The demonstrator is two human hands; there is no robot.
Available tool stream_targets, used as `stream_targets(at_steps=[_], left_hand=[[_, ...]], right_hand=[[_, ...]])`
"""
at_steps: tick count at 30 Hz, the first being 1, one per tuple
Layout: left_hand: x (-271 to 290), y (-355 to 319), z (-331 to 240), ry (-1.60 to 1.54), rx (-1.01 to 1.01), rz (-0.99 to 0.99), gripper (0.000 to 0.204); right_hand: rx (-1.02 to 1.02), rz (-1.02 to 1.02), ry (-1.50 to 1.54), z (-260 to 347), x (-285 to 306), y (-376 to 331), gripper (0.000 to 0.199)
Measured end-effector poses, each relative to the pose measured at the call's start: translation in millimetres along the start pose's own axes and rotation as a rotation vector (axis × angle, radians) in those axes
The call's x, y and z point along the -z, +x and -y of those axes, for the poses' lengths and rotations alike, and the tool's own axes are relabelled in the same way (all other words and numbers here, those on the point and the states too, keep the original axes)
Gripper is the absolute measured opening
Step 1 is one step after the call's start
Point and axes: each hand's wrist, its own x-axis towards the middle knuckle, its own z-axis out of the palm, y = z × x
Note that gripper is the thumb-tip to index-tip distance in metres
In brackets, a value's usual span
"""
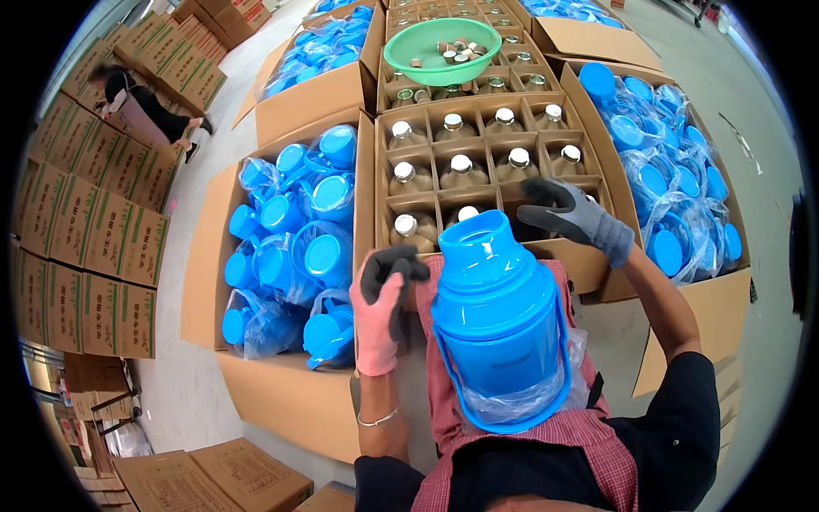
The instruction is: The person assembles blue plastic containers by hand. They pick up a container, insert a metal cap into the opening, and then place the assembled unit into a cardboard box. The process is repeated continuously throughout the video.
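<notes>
A blue plastic thermos shell (pixel 499 316) stands on my lap, on a red checked apron (pixel 437 367). Its open neck is toward the boxes, its carrying handle hangs down around the front, and a clear plastic bag (pixel 529 392) is bunched about its lower part. My left hand (pixel 384 299), in a pink glove with dark fingers, is beside the shell, fingers bent and apart, holding nothing. My right hand (pixel 576 218), in a grey glove, is open above the near edge of a divided carton (pixel 589 266). Flask liners (pixel 461 173) with white caps stand in its compartments.
Cartons of bagged blue thermos shells flank me on the left (pixel 281 213) and right (pixel 653 179). A green basin (pixel 401 64) of small stoppers sits on the farther divided carton. Stacked cartons (pixel 94 222) line the left side, where another person (pixel 141 102) walks.
</notes>
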Motion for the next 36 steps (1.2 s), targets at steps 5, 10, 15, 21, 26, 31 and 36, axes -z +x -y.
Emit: stream_targets(at_steps=[5,10,15,21,26,31,36], left_hand=[[-20,18,-7,0.147,-0.126,0.272,0.108],[-7,41,-23,0.43,-0.54,0.173,0.12],[46,36,32,0.73,-0.407,-0.265,0.068],[56,12,60,0.745,-0.252,-0.569,0.038],[59,11,71,0.318,-0.244,-0.695,0.016],[69,-5,63,0.133,-0.235,-0.707,0.011],[68,-3,54,0.104,-0.28,-0.724,0.014]], right_hand=[[0.507,0.113,0.207,41,-40,-5,0.079],[1.012,-0.065,-0.315,58,-25,37,0.092],[0.608,-0.168,-0.122,-61,-55,117,0.075],[0.33,-0.019,-0.608,-157,-144,144,0.076],[0.214,-0.109,-0.615,-160,-149,155,0.077],[0.389,-0.417,-0.504,-96,-96,124,0.074],[0.753,-0.803,-0.46,33,18,76,0.058]])
